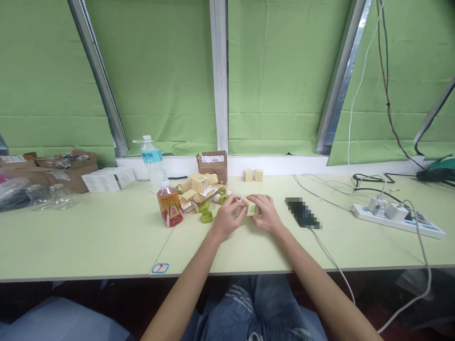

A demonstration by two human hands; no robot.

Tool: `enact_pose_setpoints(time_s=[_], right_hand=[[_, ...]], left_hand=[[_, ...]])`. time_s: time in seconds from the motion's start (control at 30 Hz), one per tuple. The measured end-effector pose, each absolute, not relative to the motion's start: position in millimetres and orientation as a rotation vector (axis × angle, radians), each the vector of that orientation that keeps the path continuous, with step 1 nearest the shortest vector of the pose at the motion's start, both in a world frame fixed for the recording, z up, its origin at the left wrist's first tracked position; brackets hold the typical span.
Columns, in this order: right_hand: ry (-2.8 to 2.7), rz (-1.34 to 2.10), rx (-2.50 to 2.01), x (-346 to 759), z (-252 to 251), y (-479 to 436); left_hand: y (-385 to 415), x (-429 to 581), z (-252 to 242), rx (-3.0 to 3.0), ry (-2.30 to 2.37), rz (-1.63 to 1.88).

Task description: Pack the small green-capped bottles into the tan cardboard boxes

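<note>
A small tan cardboard box (pixel 251 209) with a green-and-white label sits between my hands just above the table. My right hand (pixel 266 214) grips it from the right, fingers over the top. At its left end, the thumb and fingers of my left hand (pixel 227 219) are pinched together against the box; the fingertips are partly hidden. Left of my left hand lies a pile of tan box pieces (pixel 199 183), some of them opened. Among them are small green containers, one green tray (pixel 206 217) standing nearest me.
Two small closed boxes (pixel 248 175) stand by the wall. A red-labelled drink bottle (pixel 169 204), a water bottle (pixel 152 161) and a brown carton (pixel 212 166) are to the left. On the right lie a phone (pixel 302 213), its cable and a power strip (pixel 398 219).
</note>
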State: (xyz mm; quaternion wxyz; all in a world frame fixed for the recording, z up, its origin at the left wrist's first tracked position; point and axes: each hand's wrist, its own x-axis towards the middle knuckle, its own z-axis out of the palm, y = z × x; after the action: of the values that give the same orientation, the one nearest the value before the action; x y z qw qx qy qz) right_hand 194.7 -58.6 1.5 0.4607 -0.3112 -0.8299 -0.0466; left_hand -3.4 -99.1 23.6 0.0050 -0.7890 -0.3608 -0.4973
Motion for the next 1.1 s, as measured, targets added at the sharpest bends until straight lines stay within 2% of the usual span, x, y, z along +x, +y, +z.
enact_pose_setpoints(time_s=[0.57,0.73,1.1], right_hand=[[-2.052,-0.151,-0.811,193.5,-0.3,-58.8],[-2.088,-0.169,-0.805,189.6,2.7,-62.3],[-2.079,-0.542,-0.855,185.5,-0.4,-57.2]], left_hand=[[-91.6,-6.0,19.3,-2.167,-1.254,-1.464],[-86.4,-6.3,14.9,-2.210,-1.145,-1.570],[-81.8,-5.6,11.1,-2.228,-1.061,-1.815]])
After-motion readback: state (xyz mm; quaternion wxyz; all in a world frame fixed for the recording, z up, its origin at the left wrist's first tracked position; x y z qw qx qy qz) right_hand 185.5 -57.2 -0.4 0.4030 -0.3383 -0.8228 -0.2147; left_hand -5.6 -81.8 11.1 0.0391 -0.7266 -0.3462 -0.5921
